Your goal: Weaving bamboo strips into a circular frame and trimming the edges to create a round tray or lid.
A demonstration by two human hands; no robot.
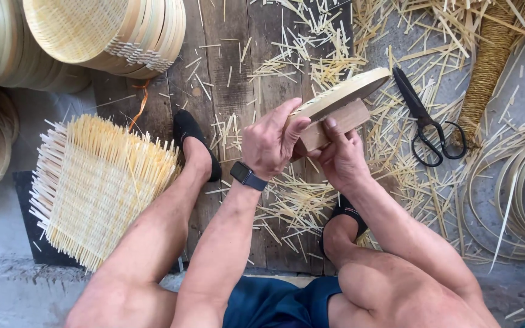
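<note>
Bamboo bits lie all over the wood floor [238, 79] & in the middle of it the person holds a round bamboo tray [343, 92] w/ both hands. Left hand [270, 143] is curled shut on the near end of the tray rim, thumb on top, fingers wrapped under. Right hand [339, 159] is closed on a small wood block [335, 126], thumb flat on the block's face; the block is pressed up against the tray's underside. Tray is tipped on edge, so only its thin rim shows. Its long line runs from lower left, at the hands, to upper right, & the far end points at the black scissors [428, 124]. Scissors lie just beside that far tip, not touching, handles toward the person. Room to move: open floor up & left of the tray, w/ only loose strips there. Right side is tight, w/ scissors, a rope-wrapped bundle [487, 67] & thin bent bamboo hoops [518, 182]. Below the hands sit the knees & 2 feet in black shoes [192, 136]. Far left, well apart, a square woven mat [95, 188] w/ spiky ends lies on the floor. Top left, a stack of done round trays [101, 30] leans over.
</note>
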